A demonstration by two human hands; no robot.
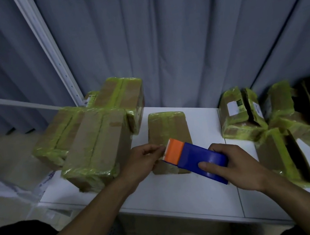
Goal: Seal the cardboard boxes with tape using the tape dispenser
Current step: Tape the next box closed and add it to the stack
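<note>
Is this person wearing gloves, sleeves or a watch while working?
No. The left hand and right hand are bare, with no gloves, rings or watch showing. Both forearms are uncovered right to the picture's edge, so no sleeve shows.

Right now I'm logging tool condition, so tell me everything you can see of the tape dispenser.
The tape dispenser looks plastic: a boxy blue body with an orange head ending in a toothed edge. It is slanted, head pointing away and left, above a taped cardboard box. The right hand grips the blue end; fingertips of the left hand meet the toothed edge, tape there too unclear to tell.
</note>
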